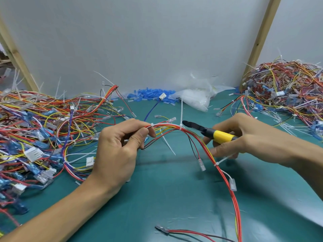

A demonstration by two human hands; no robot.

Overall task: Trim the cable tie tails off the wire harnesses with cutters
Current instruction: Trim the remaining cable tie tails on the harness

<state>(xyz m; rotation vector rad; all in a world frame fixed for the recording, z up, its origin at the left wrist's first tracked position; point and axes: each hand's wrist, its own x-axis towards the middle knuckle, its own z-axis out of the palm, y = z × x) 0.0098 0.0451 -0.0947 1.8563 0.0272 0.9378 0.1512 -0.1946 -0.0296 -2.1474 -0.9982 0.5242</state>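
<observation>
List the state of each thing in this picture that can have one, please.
Left hand: grips the red, yellow and white wire harness, arched above the green mat.
Right hand: holds the black cutters with yellow-banded handle, tip beside the upright tail.
Upright white cable tie tail: uncut.
Lower white cable tie tail: uncut.
Clear plastic bag: crumpled.
Left heap of wire harnesses: tangled.

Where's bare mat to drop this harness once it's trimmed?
Best is the bare green mat near you, between the left forearm and the dangling wires of the held harness. Another patch lies right of those wires, under the right forearm. Crowded: the left pile, the right pile, and the back edge with blue sleeves and plastic bag.
</observation>
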